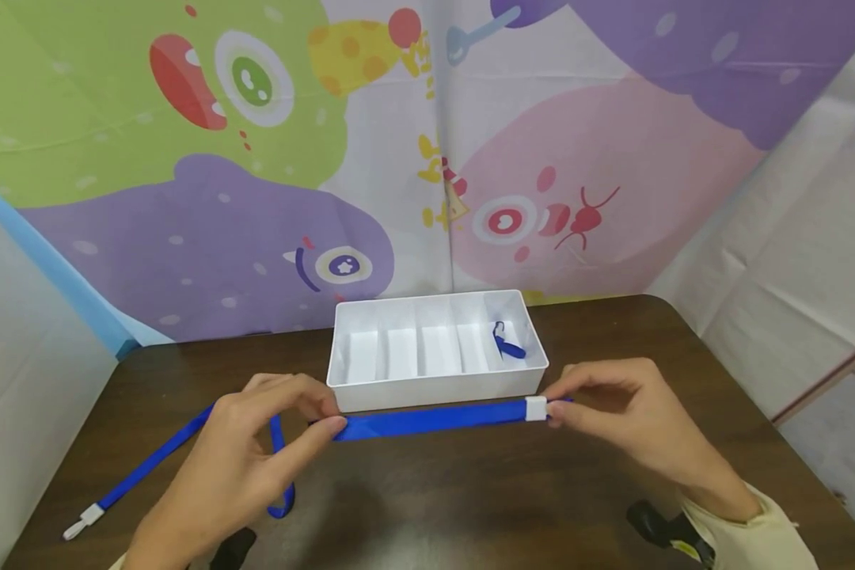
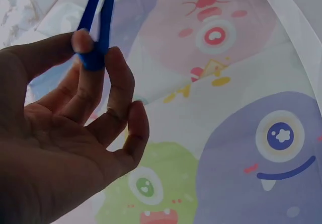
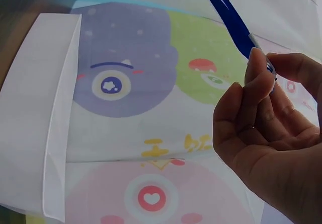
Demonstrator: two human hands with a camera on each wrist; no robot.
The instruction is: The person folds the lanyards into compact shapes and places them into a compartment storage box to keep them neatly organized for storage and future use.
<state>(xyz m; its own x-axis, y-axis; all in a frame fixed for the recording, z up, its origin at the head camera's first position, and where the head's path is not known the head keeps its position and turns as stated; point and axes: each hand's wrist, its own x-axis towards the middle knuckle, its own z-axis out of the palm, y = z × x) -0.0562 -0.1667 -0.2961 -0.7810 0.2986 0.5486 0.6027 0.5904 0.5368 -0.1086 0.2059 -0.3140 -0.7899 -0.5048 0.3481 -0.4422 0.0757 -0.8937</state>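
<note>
A blue lanyard (image 1: 435, 420) is stretched between both hands, just in front of the white tray. My left hand (image 1: 238, 451) pinches its left end between thumb and fingertips. In the left wrist view, the blue strap (image 2: 104, 22) bends into a loop at these fingers, two strands leading away. At the other end, my right hand (image 1: 634, 416) pinches the lanyard right beside its white clasp (image 1: 536, 408). The right wrist view shows the band (image 3: 229, 20) running into the right fingertips, which hide its tip. A second stretch of blue strap (image 1: 160, 455) lies on the table, partly behind the left hand.
The white divided tray (image 1: 438, 389) stands at the table's back against a cartoon-printed cloth (image 1: 413, 237). A small blue strap piece (image 1: 509, 346) lies in its rightmost compartment. A white clip with a hook (image 1: 85, 520) rests at the table's left edge. White cloth (image 1: 791, 261) borders the right side.
</note>
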